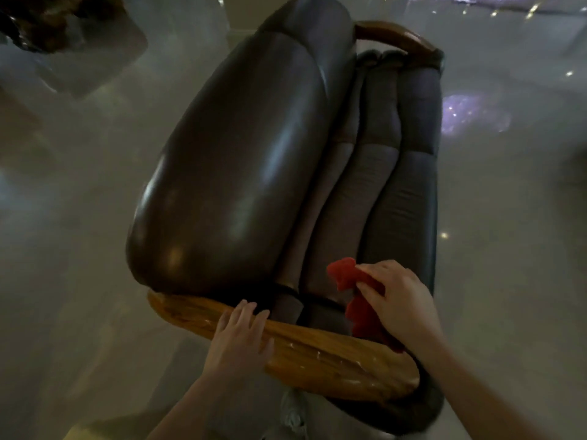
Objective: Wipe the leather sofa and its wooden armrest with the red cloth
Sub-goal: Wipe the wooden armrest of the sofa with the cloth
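Cloth is pinched in the grip of the right hand (397, 296): the red cloth (359, 300) is bunched between the thumb and the curled fingers, one lobe poking up past the fingertips and the rest hanging down toward the near wooden armrest (317, 354). The cloth is held just above the seat cushions, at the end of the sofa nearest the camera; whether it presses on the leather cannot be told. Such a bunched hold is judged to give a thick pad for rubbing while loose cloth trails behind.

The left hand (241, 338) is laid flat and open on the armrest, nothing held, fingers spread across the wood; it is judged to serve as a brace while the other arm works.

The leather sofa (241, 173) is seen from above, its glossy brown back cushion rounded and the greyer seat rolls lying beside it, a second armrest (394, 34) showing at the far end. The pale floor (79, 185) surrounds it. No container is seen anywhere in view.
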